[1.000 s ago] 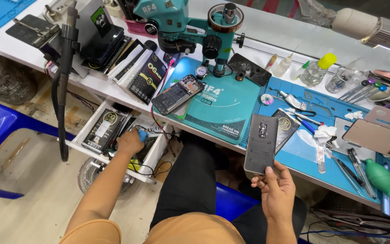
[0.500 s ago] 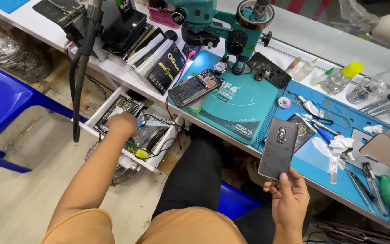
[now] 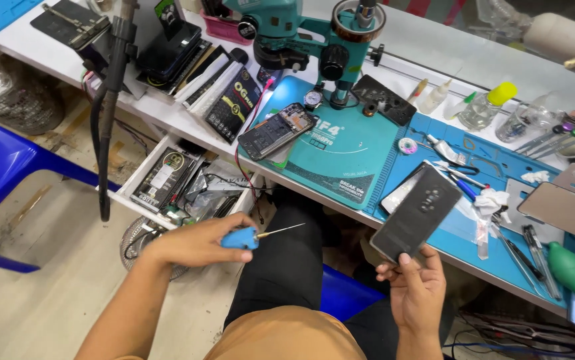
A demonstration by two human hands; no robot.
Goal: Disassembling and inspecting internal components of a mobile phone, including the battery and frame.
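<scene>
Surface: crowded repair surface (image 3: 434, 47), white at the far edge, with a teal mat (image 3: 347, 157) under a green microscope (image 3: 314, 33) and a blue mat (image 3: 494, 167) to its right.
Left hand: the left hand (image 3: 197, 241) is wrapped tight around a blue-handled screwdriver (image 3: 251, 237), its thin shaft pointing right, held low in front of the open drawer (image 3: 174, 183).
Right hand: the right hand (image 3: 415, 290) pinches the bottom end of a dark phone back cover (image 3: 417, 213), which stands off the near edge of the surface, tilted, camera holes up.
Opened phone: an opened phone (image 3: 277, 130) lies on the left part of the teal mat, well apart from both hands.
Risk, cover: held only by its lower end over the lap and floor, the cover could slip and fall (a light pinch on a smooth panel).
Risk, tip: the bare tip could scratch the cover or jab the other hand if the two meet carelessly.
Risk, drawer: the drawer juts out beside the left arm; a knock could spill its loose parts and cables.
</scene>
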